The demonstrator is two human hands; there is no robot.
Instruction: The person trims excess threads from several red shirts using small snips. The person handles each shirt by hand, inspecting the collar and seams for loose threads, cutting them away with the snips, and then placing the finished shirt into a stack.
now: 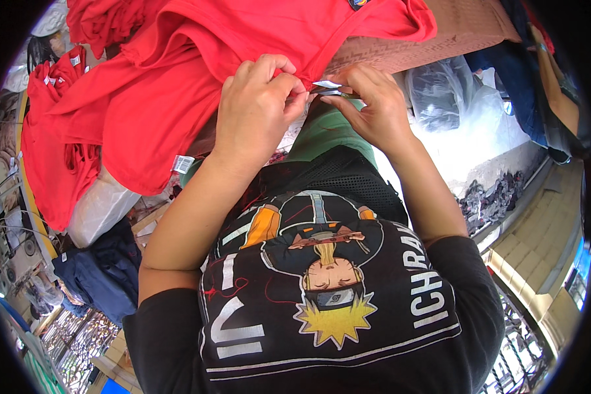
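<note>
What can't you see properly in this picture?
- Head view: the small metal tool between the left hand and right hand is mostly covered by fingers; its kind is unclear.
- The red garment runs past the top edge.
- The white tag is too small to read.

- Small white label [326, 84], folded, at the hem of the red garment, pinched between both hands' fingertips.
- White rectangular tag [182, 163] with dark print, hanging off the lower edge of the red cloth.
- Clear crumpled plastic bag [438, 94], upper right.
</note>
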